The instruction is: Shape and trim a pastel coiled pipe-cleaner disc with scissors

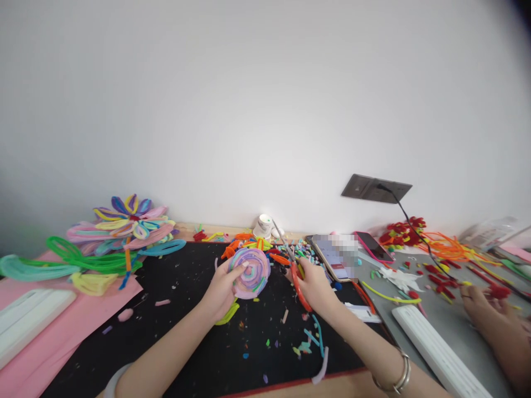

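Held upright over the black mat (pixel 182 331) is a round spiral disc (pixel 256 276) of pastel purple, pink and green fuzzy pipe cleaners. My left hand (pixel 222 288) grips its left edge, with the thumb lying across the front. My right hand (pixel 318 287) has its fingers in the orange handles of a pair of scissors (pixel 299 292). Their blades point up and left, apart from the disc. A yellow-green pipe cleaner piece (pixel 228 314) shows just below my left hand. Small blue and purple cuttings (pixel 313 337) lie on the mat below the scissors.
Pipe-cleaner flowers (pixel 133 218) lie at the left on pink paper (pixel 112 304). A white paper cup (pixel 263 225) stands by the wall. Two phones (pixel 332 257) lie right of the scissors. At far right, another person's hand (pixel 485 307) holds red pieces. A black cable (pixel 418 235) hangs from the socket.
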`<state>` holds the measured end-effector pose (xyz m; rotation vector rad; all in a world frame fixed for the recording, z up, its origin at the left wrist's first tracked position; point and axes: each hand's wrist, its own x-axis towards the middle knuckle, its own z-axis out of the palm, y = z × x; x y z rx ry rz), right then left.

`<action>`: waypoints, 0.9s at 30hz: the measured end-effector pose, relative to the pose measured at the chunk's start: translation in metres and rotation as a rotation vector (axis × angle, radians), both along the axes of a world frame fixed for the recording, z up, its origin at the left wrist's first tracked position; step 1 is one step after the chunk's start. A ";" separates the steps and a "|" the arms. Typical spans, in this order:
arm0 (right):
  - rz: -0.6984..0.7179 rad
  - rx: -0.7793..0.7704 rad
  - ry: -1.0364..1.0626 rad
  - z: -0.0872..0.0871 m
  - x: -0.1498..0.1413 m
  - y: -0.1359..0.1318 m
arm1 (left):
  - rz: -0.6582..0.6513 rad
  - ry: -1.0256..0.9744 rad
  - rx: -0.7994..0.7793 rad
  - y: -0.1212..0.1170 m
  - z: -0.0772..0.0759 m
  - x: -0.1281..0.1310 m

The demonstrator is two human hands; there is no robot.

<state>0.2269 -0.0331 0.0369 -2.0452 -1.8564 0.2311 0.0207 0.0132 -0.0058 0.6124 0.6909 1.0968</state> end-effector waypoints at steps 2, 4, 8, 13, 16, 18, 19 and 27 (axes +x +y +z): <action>-0.003 0.028 0.237 -0.004 -0.001 0.003 | 0.006 -0.017 -0.015 0.000 0.000 0.000; 0.011 0.018 0.442 -0.009 -0.006 0.005 | -0.003 -0.038 -0.018 -0.001 0.001 0.000; 0.024 -0.001 0.682 -0.014 -0.020 0.011 | -0.070 -0.056 -0.012 -0.004 0.004 0.000; 0.022 0.051 0.779 -0.004 -0.022 0.016 | -0.185 -0.050 0.053 -0.007 0.005 0.000; 0.003 0.062 0.806 0.004 -0.019 0.017 | -0.253 0.034 0.073 -0.009 0.002 0.000; 0.018 0.070 0.813 0.007 -0.017 0.018 | -0.301 0.077 0.078 -0.010 0.001 0.000; 0.037 0.070 0.820 0.008 -0.016 0.018 | -0.315 0.088 0.083 -0.010 0.000 0.000; 0.117 0.027 0.796 -0.002 -0.014 0.014 | -0.213 0.093 0.067 -0.007 0.003 0.001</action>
